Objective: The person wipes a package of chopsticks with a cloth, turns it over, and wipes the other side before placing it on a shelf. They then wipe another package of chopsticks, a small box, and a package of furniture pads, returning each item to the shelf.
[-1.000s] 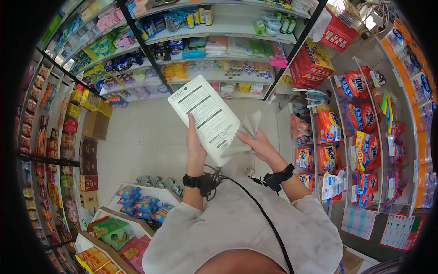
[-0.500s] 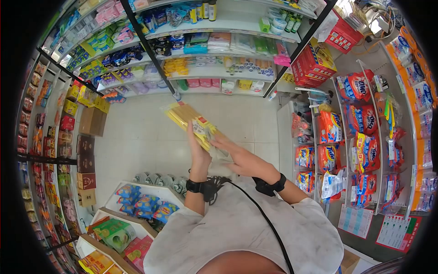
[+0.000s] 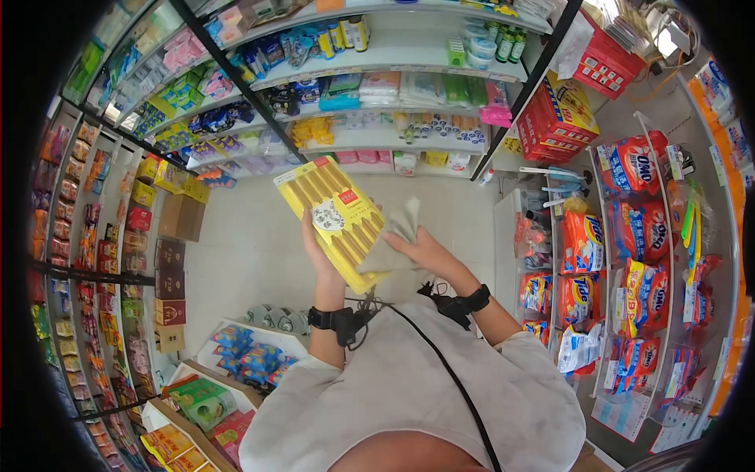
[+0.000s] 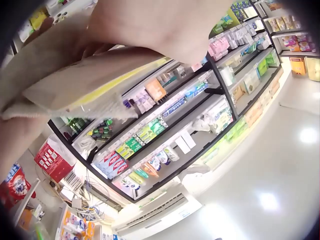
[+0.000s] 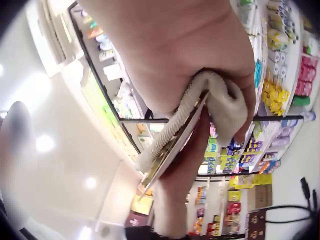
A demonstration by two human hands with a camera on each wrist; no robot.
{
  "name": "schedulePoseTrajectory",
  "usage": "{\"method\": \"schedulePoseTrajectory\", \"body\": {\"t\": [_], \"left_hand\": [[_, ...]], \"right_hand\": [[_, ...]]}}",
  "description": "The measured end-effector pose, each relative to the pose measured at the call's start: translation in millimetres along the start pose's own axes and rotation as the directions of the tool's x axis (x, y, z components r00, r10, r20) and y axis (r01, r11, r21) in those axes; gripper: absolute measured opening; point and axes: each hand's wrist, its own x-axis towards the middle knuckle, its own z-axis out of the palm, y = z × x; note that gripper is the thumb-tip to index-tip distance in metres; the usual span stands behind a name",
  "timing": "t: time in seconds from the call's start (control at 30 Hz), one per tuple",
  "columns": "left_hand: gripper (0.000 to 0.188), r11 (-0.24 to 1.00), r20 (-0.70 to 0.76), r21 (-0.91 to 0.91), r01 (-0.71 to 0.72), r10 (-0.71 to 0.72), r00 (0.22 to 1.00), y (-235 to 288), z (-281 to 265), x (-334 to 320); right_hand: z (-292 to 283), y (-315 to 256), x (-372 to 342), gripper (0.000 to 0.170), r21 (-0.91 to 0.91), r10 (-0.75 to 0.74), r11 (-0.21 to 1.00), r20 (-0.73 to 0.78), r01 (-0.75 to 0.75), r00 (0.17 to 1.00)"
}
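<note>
While cloth [image 3: 406, 220] part-covers the yellow pack [image 3: 334, 224], shelves [image 3: 417, 47] stand beyond; cartons [image 3: 555, 118] too.

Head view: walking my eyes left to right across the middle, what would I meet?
Rows of small packets, stacked brown cartons, yellow package, right hand, orange Tide bags, red OMO bags.

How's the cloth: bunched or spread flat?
Bunched: the cloth sticks up in folds at the right hand and bends sharply in the right wrist view.
</note>
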Motion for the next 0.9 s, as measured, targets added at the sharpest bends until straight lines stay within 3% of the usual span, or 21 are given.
{"method": "schedulePoseTrajectory", "body": {"t": [0.07,0.13,0.17,0.3,0.43,0.53,0.73,0.83,0.9], "left_hand": [[0.065,1.0,0.005,0.018,0.013,-0.013,1.0,-11,14,20],[0.064,0.989,-0.161,0.135,0.056,-0.033,0.986,-29,25,44],[0.063,0.978,-0.243,0.191,0.082,-0.033,0.969,-36,28,55],[0.048,0.943,-0.273,0.216,0.253,-0.19,0.943,-63,28,87],[0.046,0.814,-0.273,0.454,0.361,-0.259,0.927,-78,35,97],[0.047,0.813,-0.244,0.469,0.344,-0.255,0.936,-86,29,115],[0.045,0.855,-0.279,0.386,0.346,-0.249,0.928,-63,13,175],[0.043,0.858,-0.26,0.37,0.356,-0.272,0.926,-46,-2,221],[0.041,0.853,-0.224,0.377,0.36,-0.293,0.93,-35,-12,259]], "right_hand": [[-24,-1,1,0.052,0.162,-0.012,0.987,-0.051,0.02,0.999],[-53,-5,1,0.048,0.261,0.039,0.965,-0.087,-0.015,0.995],[-66,-5,3,0.048,0.27,0.035,0.963,-0.123,0.0,0.992],[-100,-6,13,0.046,0.251,-0.033,0.962,-0.299,0.112,0.954],[-124,-1,36,0.042,0.194,-0.051,0.97,-0.432,0.148,0.9],[-135,0,60,0.039,0.247,0.011,0.963,-0.431,0.106,0.902],[-143,-25,113,0.038,0.276,-0.071,0.944,-0.369,0.182,0.927],[-152,-37,150,0.041,0.238,-0.061,0.96,-0.342,0.149,0.938],[-160,-61,174,0.041,0.169,0.015,0.985,-0.351,0.048,0.936]]}}
